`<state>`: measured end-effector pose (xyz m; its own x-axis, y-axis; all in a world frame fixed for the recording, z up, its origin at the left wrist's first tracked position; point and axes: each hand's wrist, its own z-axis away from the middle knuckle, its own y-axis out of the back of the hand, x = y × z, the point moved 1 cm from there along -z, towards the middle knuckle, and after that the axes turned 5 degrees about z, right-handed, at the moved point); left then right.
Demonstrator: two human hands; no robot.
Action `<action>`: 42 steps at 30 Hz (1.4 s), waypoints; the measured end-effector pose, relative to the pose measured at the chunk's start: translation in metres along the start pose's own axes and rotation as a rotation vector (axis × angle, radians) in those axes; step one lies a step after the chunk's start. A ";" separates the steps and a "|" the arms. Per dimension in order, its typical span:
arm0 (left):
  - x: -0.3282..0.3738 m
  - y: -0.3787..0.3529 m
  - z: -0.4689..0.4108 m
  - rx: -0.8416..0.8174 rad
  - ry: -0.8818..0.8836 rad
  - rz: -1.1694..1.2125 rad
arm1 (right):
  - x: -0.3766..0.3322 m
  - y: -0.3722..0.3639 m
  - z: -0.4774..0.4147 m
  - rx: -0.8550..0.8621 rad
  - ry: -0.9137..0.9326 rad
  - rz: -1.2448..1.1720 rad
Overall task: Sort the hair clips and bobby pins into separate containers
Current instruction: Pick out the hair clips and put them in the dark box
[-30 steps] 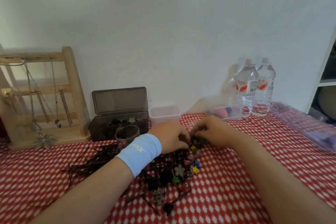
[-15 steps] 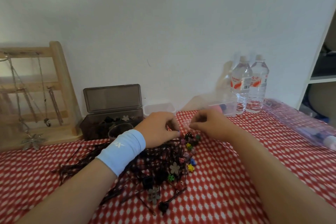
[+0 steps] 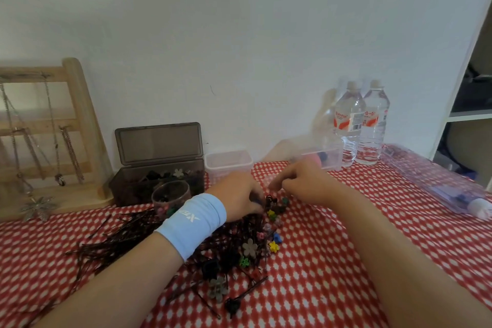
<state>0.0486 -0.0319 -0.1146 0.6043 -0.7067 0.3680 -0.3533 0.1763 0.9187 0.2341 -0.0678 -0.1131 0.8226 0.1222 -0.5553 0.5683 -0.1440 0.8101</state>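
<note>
A tangle of dark bobby pins [image 3: 117,237] lies on the red-and-white cloth, mixed at its right side with small flower hair clips [image 3: 273,245] in yellow, blue, green and grey. My left hand [image 3: 237,194], with a light blue wristband, reaches into the far end of the pile, its fingertips pinched on a small dark hair clip [image 3: 269,199]. Just right of it, my right hand [image 3: 303,181] has curled fingers with the tips pressed together above the clips; what they hold is hidden.
A dark box [image 3: 157,178] with raised lid holds clips; a small round brown cup [image 3: 171,193] stands before it. Two clear tubs [image 3: 227,164] [image 3: 323,157] sit at the back. Water bottles [image 3: 359,122], a wooden necklace stand [image 3: 48,136] and a clear purple case [image 3: 436,189] flank the area.
Both hands lifted slightly off the far end of the pile and parted a little; the left fingertips dropped back onto a dark clip. The camera view shifted right.
</note>
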 end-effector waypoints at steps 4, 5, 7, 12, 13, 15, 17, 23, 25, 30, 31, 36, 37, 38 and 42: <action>-0.003 0.012 0.003 0.057 0.020 0.052 | -0.002 -0.002 -0.001 0.009 -0.012 -0.022; -0.004 0.016 0.004 0.062 0.025 0.068 | -0.002 -0.003 -0.001 -0.004 -0.013 -0.010; -0.004 0.028 0.010 0.066 0.028 0.109 | -0.004 -0.006 -0.001 -0.052 -0.022 0.007; -0.010 0.059 0.029 0.094 0.081 0.142 | -0.008 -0.012 0.000 -0.126 0.043 0.195; -0.014 0.065 0.033 0.102 0.096 0.135 | -0.008 -0.013 -0.001 -0.123 0.043 0.195; -0.025 0.076 0.041 0.122 0.127 0.079 | -0.009 -0.012 -0.001 -0.113 0.043 0.183; -0.040 0.084 0.050 0.149 0.162 -0.014 | -0.011 -0.011 0.000 -0.108 0.039 0.170; -0.068 0.077 0.073 0.138 0.199 -0.026 | -0.018 -0.009 0.001 -0.057 0.054 0.101; -0.067 0.076 0.073 0.160 0.179 -0.007 | -0.023 -0.007 0.001 0.006 0.074 0.031; -0.058 0.076 0.060 0.243 0.129 -0.014 | -0.034 0.009 0.000 0.040 0.031 -0.061; -0.056 0.077 0.058 0.261 0.127 -0.016 | -0.035 0.012 0.001 0.029 0.015 -0.074; -0.052 0.074 0.058 0.113 0.082 -0.121 | -0.043 0.010 0.001 -0.027 0.039 0.000; -0.051 0.069 0.058 0.069 0.056 -0.211 | -0.046 0.007 0.000 -0.044 0.055 0.000; -0.051 0.064 0.058 0.041 0.034 -0.311 | -0.049 0.003 -0.002 -0.063 0.067 -0.005; -0.055 0.048 0.057 0.010 0.030 -0.452 | -0.054 -0.001 -0.010 -0.091 0.041 0.013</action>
<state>-0.0421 -0.0235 -0.0984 0.7200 -0.6909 -0.0658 -0.0562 -0.1526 0.9867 0.1890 -0.0645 -0.0821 0.8271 0.1615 -0.5383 0.5523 -0.0562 0.8318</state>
